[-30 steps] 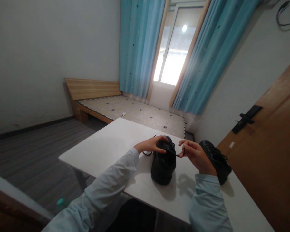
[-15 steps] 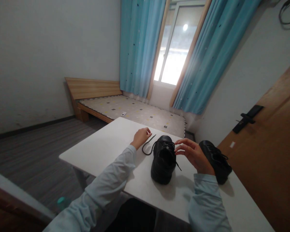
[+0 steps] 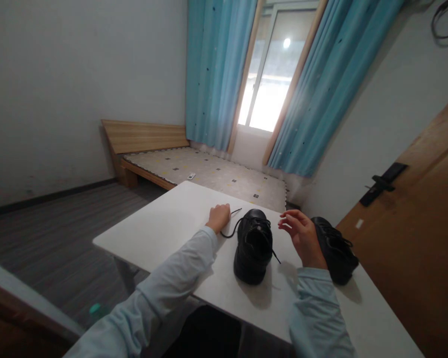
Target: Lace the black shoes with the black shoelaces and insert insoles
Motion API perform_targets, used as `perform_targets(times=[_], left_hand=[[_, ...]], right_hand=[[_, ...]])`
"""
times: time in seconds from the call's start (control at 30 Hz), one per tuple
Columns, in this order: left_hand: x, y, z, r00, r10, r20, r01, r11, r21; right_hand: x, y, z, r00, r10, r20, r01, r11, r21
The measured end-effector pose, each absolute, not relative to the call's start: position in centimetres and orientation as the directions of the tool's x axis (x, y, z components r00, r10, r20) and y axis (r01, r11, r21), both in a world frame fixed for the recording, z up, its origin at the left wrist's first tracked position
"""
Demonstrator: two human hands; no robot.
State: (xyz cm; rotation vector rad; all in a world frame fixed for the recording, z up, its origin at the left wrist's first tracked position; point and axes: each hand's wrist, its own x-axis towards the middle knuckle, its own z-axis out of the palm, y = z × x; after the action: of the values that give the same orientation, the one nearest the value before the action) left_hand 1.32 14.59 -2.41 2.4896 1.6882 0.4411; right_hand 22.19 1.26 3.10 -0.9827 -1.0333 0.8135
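Observation:
A black lace-up shoe [image 3: 251,266] stands on the white table [image 3: 153,233], heel toward me. From its left side a black shoelace [image 3: 229,235] curves out, and its tip pokes past my left hand [image 3: 219,218]. That hand is closed over the lace's middle part; its fingertips are partly hidden. My right hand [image 3: 300,236] hovers to the right of the shoe, fingers apart, touching nothing that I can see. Another lace end [image 3: 276,256] hangs off the shoe's right side. Behind my right hand sits a second black shoe [image 3: 336,253].
Beyond the table is a bed [image 3: 205,171] with a small white object [image 3: 191,176] on it. A wooden door [image 3: 406,228] with a black handle is close on the right. A teal-capped item [image 3: 95,309] is low at the left.
My left hand has come slightly toward me and closed over the shoelace. My right hand has drawn away from the shoe to the right.

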Motion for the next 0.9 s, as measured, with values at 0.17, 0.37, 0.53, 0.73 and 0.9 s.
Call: perform_targets(times=[0.17, 0.37, 0.53, 0.73, 0.9], left_hand=[[1.7, 14.3, -1.3, 0.305, 0.892, 0.334, 0.879, -0.398, 0.262], [2.0, 13.6, -0.3, 0.313, 0.791, 0.526, 0.817, -0.507, 0.275], [2.2, 13.2, 0.1, 0.338, 0.686, 0.645, 0.692, -0.645, 0.323], [2.7, 13.0, -0.1, 0.345, 0.535, 0.771, 0.516, -0.794, 0.32], [2.9, 12.7, -0.1, 0.358, 0.42, 0.834, 0.404, -0.875, 0.268]], right_hand=[[22.2, 1.4, 3.1, 0.364, 0.873, 0.324, -0.06, 0.369, -0.928], [22.1, 2.0, 2.8, 0.43, 0.812, 0.394, 0.124, 0.379, -0.917], [22.1, 2.5, 2.2, 0.434, 0.766, 0.474, 0.319, 0.362, -0.876], [21.3, 2.4, 2.3, 0.387, 0.736, 0.555, 0.532, 0.314, -0.787], [20.7, 2.6, 2.0, 0.3, 0.732, 0.612, 0.652, 0.311, -0.691]])
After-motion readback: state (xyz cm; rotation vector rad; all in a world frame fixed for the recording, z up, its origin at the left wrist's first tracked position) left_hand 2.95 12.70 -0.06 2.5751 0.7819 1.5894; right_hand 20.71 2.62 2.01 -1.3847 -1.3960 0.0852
